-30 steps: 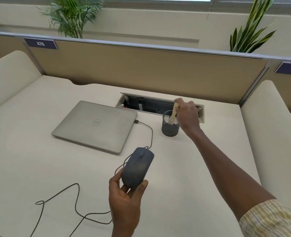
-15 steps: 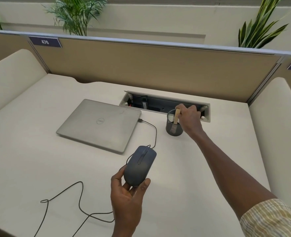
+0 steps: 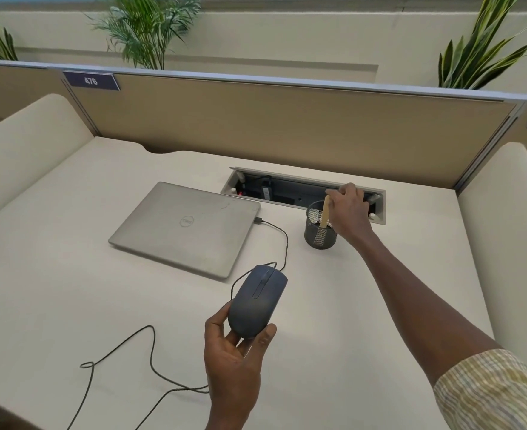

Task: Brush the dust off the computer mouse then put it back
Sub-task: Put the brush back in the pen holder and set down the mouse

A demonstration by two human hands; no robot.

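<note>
Cream bench (image 3: 54, 274) filling the view, bounded at 12 o'clock by a tan partition (image 3: 287, 125) carrying a label plate marked 476 (image 3: 91, 81). Potted plants (image 3: 150, 29) behind the partition. Closed silver laptop (image 3: 188, 226) lying flat at centre, its right edge joined to a thin black cable (image 3: 282, 240). Open cable tray (image 3: 290, 190) recessed into the bench at 1 o'clock from the laptop. Right hand (image 3: 349, 209) reaching across at 2 o'clock, grip closed on the wooden handle of a brush (image 3: 325, 212); brush standing tilted inside a black mesh cup (image 3: 319, 234), bristles hidden in the cup. Left hand (image 3: 234, 352) at 6 o'clock, grip curled under and around the rear of a dark grey computer mouse (image 3: 257, 301), thumb on one flank and fingers on the other, mouse raised off the bench just below the laptop's near corner. Mouse cord (image 3: 150, 352) trailing in loose loops across the bench toward 7 o'clock.
</note>
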